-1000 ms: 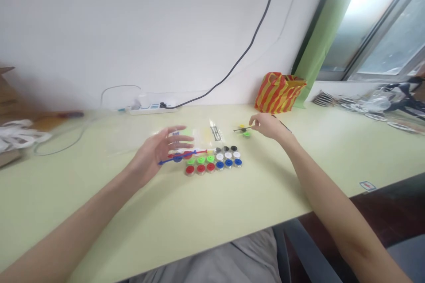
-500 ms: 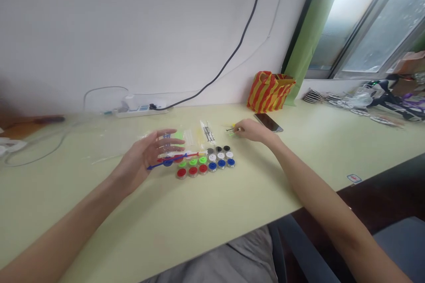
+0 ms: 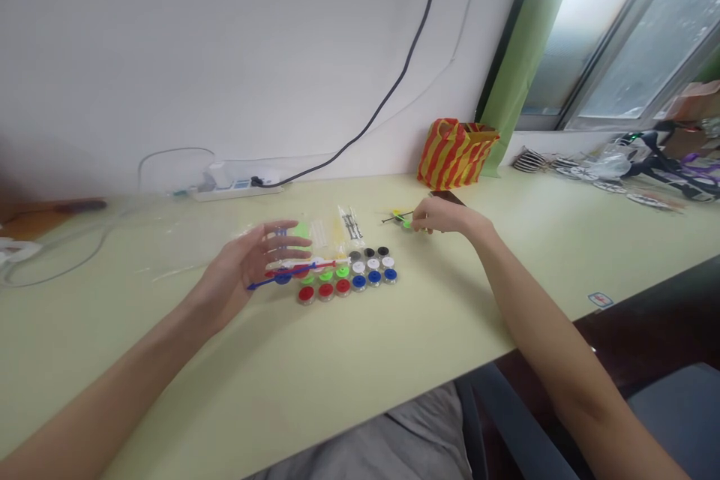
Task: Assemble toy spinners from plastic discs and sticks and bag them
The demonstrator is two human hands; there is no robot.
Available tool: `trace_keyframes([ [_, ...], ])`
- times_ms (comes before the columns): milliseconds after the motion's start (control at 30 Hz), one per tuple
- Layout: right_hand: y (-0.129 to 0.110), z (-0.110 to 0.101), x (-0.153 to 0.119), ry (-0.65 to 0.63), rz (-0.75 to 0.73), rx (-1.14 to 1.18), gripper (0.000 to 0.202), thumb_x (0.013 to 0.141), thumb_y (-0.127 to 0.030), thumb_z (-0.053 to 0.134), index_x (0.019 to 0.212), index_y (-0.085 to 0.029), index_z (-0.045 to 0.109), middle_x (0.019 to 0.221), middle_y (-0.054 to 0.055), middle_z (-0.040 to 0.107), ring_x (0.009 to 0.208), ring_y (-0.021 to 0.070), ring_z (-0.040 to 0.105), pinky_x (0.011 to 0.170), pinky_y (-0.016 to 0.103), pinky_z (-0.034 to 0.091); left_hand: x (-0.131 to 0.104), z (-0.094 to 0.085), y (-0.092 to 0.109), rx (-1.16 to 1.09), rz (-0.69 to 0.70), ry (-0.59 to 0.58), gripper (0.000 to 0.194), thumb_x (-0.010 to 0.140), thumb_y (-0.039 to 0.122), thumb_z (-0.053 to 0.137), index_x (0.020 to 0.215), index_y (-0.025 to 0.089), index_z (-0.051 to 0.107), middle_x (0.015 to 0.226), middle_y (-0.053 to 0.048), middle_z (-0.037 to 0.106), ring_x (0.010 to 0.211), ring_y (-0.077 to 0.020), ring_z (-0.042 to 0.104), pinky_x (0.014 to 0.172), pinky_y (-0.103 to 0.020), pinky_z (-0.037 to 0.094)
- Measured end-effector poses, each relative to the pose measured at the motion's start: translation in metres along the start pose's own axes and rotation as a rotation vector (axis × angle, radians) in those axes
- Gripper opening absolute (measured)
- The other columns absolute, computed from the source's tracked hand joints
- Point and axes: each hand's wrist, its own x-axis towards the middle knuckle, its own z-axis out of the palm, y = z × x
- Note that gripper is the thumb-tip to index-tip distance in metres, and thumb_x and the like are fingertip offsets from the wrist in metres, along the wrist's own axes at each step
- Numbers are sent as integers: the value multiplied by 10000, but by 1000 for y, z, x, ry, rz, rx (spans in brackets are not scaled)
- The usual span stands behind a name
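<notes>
My left hand (image 3: 233, 274) is beside the front rows of small clear pots, fingers spread apart. Thin plastic arrows in blue (image 3: 264, 284), red (image 3: 326, 265) and white (image 3: 275, 265) lie across the pots beneath its fingers; I cannot tell if the hand touches them. My right hand (image 3: 436, 216) is curled at the back right, with its fingertips pinched at a small green plastic piece (image 3: 407, 225). Next to that lie a black stick (image 3: 389, 220) and a yellow piece (image 3: 397, 214). The pots have red (image 3: 325, 290), green, blue (image 3: 374, 277), white and black lids.
Clear bags with black (image 3: 352, 225) and pale sticks lie behind the pots. A phone (image 3: 448, 197) is partly behind my right hand, near a striped bag (image 3: 457, 154). A power strip (image 3: 239, 190) sits by the wall. Discs and other items (image 3: 610, 172) lie far right.
My right hand has shifted slightly right, uncovering more of the green and yellow pieces and covering more of the phone. My left hand and the pots stay as they were.
</notes>
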Motion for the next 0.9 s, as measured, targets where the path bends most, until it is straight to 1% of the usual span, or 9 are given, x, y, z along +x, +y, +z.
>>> trace_keyframes([
  [67, 6, -2, -1, 35, 40, -61, 192, 888, -309, 630, 743, -194, 680, 846, 84, 717, 713, 184, 636, 558, 275, 403, 0, 1, 1, 0, -2, 6, 510, 866, 607, 612, 1230, 261, 705, 1171, -108, 780, 1128, -381, 718, 921, -488, 614],
  [167, 13, -2, 2, 89, 109, -106, 131, 863, -319, 658, 851, -191, 681, 942, 102, 714, 759, 202, 628, 566, 281, 384, 1, 1, 1, -10, -7, 2, 501, 883, 602, 592, 1235, 262, 702, 1164, -103, 781, 1134, -378, 716, 919, -489, 614],
  [267, 16, 3, 7, 85, 135, -94, 185, 870, -359, 673, 944, -190, 683, 969, 109, 721, 782, 205, 641, 588, 278, 409, 2, 0, 0, -20, -3, -5, 489, 900, 578, 587, 1250, 254, 695, 1176, -114, 777, 1133, -368, 715, 912, -472, 614],
  [433, 14, 5, 8, 7, 79, -27, 71, 826, -207, 689, 761, -185, 670, 829, 72, 728, 736, 177, 653, 619, 268, 437, 1, -3, -2, -38, 1, -25, 484, 924, 571, 570, 1270, 253, 685, 1205, -121, 767, 1130, -335, 717, 887, -407, 618],
  [567, 21, -10, -5, 2, 48, 35, 79, 853, -194, 656, 776, -176, 661, 812, 73, 726, 710, 163, 648, 603, 260, 446, 1, -5, -4, -49, 9, -43, 493, 940, 574, 553, 1295, 253, 671, 1229, -120, 757, 1148, -321, 711, 907, -389, 607],
  [633, 25, -20, -13, 52, 7, 131, 117, 885, -266, 650, 821, -172, 674, 773, 64, 708, 658, 150, 613, 577, 261, 433, 1, -5, -5, -55, 9, -48, 498, 941, 582, 550, 1296, 255, 670, 1232, -121, 756, 1148, -328, 711, 913, -408, 607],
  [733, 20, -26, -21, 204, -112, 371, 238, 892, -400, 674, 856, -164, 685, 699, 36, 646, 596, 128, 531, 538, 262, 388, 0, -5, -6, -65, 9, -59, 506, 944, 597, 540, 1301, 260, 664, 1247, -118, 749, 1157, -328, 708, 914, -415, 610],
  [833, -1, -16, -17, 345, -243, 647, 328, 860, -489, 720, 858, -163, 684, 671, 15, 599, 584, 114, 481, 521, 259, 354, 0, -5, -6, -77, 23, -54, 509, 949, 599, 532, 1306, 259, 658, 1244, -116, 749, 1155, -322, 710, 931, -413, 601],
  [900, -21, -4, -12, 380, -308, 830, 372, 826, -529, 755, 870, -166, 690, 673, 10, 595, 579, 110, 471, 513, 261, 346, -1, -5, -6, -87, 35, -35, 501, 951, 590, 537, 1309, 261, 654, 1242, -113, 749, 1166, -324, 705, 941, -419, 594],
])
